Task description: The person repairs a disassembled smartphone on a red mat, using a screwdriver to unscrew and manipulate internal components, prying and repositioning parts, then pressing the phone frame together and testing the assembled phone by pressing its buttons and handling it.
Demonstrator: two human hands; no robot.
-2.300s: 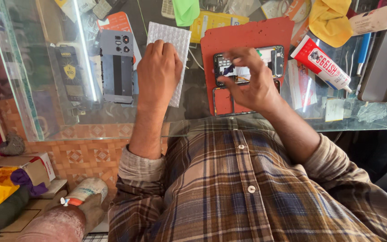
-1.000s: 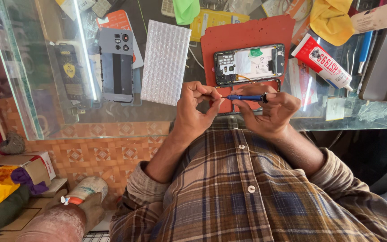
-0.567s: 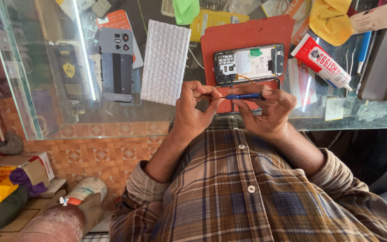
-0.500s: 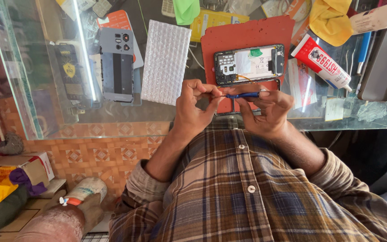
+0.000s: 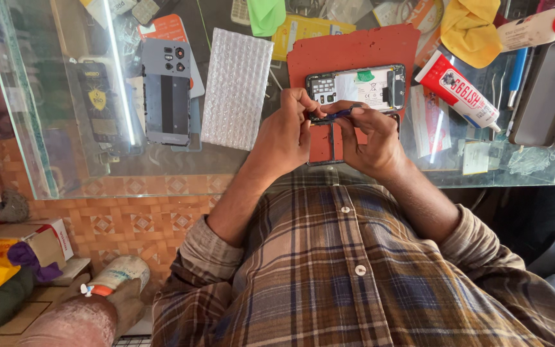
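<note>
opened phone (image 5: 354,88): back off, innards up, flat, lengthwise on orange mat (image 5: 354,48) | blue-handled tool (image 5: 336,115): thin, near-level, at phone's near edge, over mat

Your left hand (image 5: 285,138) and right hand (image 5: 370,138) are pinching a thin blue tool (image 5: 336,114) between them, right at the near edge of the opened phone (image 5: 354,88) lying on the red mat (image 5: 354,48). A sheet of bubble wrap (image 5: 237,87) is lying left of it, a glue tube (image 5: 457,88) to the right.
</note>
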